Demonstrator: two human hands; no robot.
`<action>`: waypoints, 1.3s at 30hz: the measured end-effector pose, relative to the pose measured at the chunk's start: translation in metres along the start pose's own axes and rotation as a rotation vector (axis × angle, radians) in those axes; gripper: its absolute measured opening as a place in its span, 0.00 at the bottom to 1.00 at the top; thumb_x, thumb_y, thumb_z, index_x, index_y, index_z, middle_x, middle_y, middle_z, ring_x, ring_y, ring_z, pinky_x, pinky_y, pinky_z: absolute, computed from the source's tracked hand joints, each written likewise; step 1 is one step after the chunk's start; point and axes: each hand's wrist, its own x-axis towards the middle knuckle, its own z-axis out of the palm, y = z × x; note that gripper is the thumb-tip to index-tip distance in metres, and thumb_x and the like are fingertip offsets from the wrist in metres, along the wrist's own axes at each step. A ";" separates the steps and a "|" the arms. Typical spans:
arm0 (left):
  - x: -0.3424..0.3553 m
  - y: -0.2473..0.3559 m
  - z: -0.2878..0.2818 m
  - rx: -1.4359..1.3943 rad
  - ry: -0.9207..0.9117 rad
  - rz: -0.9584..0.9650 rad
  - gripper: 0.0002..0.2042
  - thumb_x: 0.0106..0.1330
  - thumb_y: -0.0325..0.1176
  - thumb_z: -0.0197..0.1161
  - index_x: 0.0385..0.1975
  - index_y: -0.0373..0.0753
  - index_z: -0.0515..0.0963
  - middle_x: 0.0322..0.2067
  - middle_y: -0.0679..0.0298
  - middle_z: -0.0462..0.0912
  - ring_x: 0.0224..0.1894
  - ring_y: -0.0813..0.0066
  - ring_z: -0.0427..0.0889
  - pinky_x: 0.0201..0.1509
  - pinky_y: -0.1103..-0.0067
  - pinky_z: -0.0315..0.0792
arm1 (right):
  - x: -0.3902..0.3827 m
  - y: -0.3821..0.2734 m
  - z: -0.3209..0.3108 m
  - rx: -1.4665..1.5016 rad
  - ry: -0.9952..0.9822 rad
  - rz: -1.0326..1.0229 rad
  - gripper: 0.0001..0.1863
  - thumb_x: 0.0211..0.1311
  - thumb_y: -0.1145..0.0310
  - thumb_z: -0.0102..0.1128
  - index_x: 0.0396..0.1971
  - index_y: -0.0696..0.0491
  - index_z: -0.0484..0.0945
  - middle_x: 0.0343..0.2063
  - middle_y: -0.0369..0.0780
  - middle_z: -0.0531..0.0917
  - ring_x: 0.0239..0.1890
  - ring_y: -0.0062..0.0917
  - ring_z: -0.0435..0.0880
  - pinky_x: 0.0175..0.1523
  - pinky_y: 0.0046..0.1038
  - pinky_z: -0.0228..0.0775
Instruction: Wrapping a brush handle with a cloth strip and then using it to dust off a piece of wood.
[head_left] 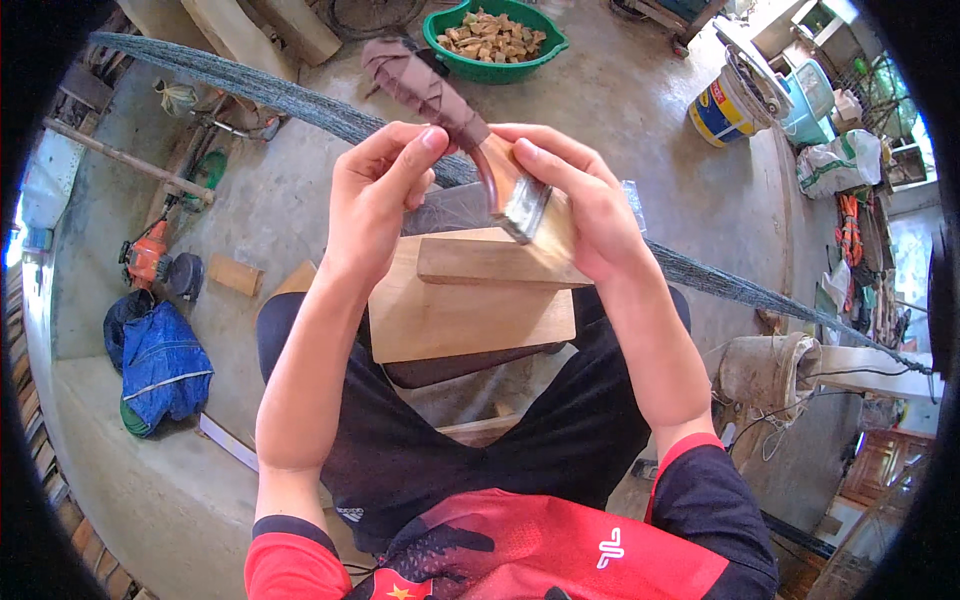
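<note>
Brown-wrapped brush point(503, 178) slants between both hands point(372, 195) point(592, 205).

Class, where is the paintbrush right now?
In the head view, the paintbrush is at upper centre, held in the right hand, with the left hand beside it.

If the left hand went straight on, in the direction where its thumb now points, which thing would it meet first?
Most likely the wrapped handle, just up and to the right of the left hand's thumb tip. Depth is unclear here, so they may already touch.
</note>
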 end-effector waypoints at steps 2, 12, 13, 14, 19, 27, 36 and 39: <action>0.002 -0.006 -0.001 -0.044 -0.018 -0.001 0.08 0.72 0.35 0.68 0.39 0.36 0.85 0.24 0.76 0.76 0.26 0.90 0.65 0.29 0.86 0.57 | 0.001 0.003 -0.008 0.349 -0.204 0.178 0.19 0.76 0.65 0.57 0.60 0.58 0.78 0.41 0.42 0.87 0.36 0.22 0.88 0.38 0.23 0.83; 0.001 -0.004 -0.001 -0.212 -0.207 -0.275 0.18 0.75 0.31 0.58 0.61 0.33 0.77 0.19 0.79 0.67 0.19 0.92 0.58 0.27 0.87 0.52 | -0.009 0.007 0.012 0.727 -0.406 0.263 0.07 0.82 0.62 0.46 0.48 0.49 0.67 0.33 0.41 0.79 0.14 0.17 0.67 0.17 0.22 0.64; 0.001 -0.001 0.002 -0.200 -0.181 -0.353 0.18 0.76 0.31 0.57 0.63 0.34 0.76 0.16 0.82 0.59 0.18 0.92 0.55 0.27 0.86 0.51 | -0.011 0.007 0.010 0.760 -0.421 0.291 0.07 0.82 0.62 0.46 0.49 0.49 0.67 0.32 0.40 0.78 0.14 0.17 0.67 0.17 0.21 0.63; -0.001 0.005 0.006 -0.201 -0.181 -0.351 0.18 0.76 0.31 0.57 0.63 0.34 0.76 0.16 0.82 0.59 0.18 0.92 0.55 0.27 0.86 0.51 | -0.011 0.008 0.008 0.793 -0.437 0.318 0.08 0.82 0.62 0.46 0.51 0.49 0.68 0.31 0.40 0.77 0.15 0.17 0.67 0.17 0.21 0.62; -0.004 0.015 0.003 -0.222 -0.201 -0.345 0.21 0.75 0.30 0.57 0.66 0.35 0.74 0.15 0.82 0.57 0.17 0.92 0.53 0.28 0.86 0.52 | -0.015 0.026 0.011 0.907 -0.431 0.384 0.14 0.84 0.57 0.38 0.52 0.49 0.70 0.27 0.36 0.71 0.14 0.15 0.62 0.14 0.19 0.56; -0.004 0.005 0.003 0.175 -0.046 -0.172 0.09 0.67 0.31 0.59 0.27 0.35 0.82 0.19 0.74 0.74 0.21 0.88 0.65 0.26 0.84 0.58 | -0.009 0.032 0.015 0.782 -0.584 0.377 0.51 0.59 0.15 0.36 0.52 0.55 0.67 0.26 0.35 0.63 0.18 0.21 0.65 0.17 0.27 0.69; -0.007 0.005 -0.005 0.335 0.057 0.029 0.10 0.66 0.28 0.61 0.37 0.26 0.83 0.27 0.69 0.84 0.28 0.86 0.78 0.32 0.85 0.69 | -0.003 0.015 0.003 0.026 -0.028 0.318 0.30 0.76 0.48 0.51 0.61 0.59 0.73 0.50 0.45 0.85 0.43 0.30 0.88 0.40 0.45 0.85; -0.011 0.013 -0.001 0.410 0.071 0.006 0.10 0.67 0.28 0.61 0.37 0.27 0.83 0.28 0.72 0.81 0.29 0.88 0.74 0.33 0.86 0.67 | 0.001 0.005 0.008 0.009 0.048 0.235 0.18 0.78 0.56 0.53 0.53 0.55 0.76 0.34 0.38 0.86 0.32 0.23 0.88 0.30 0.36 0.85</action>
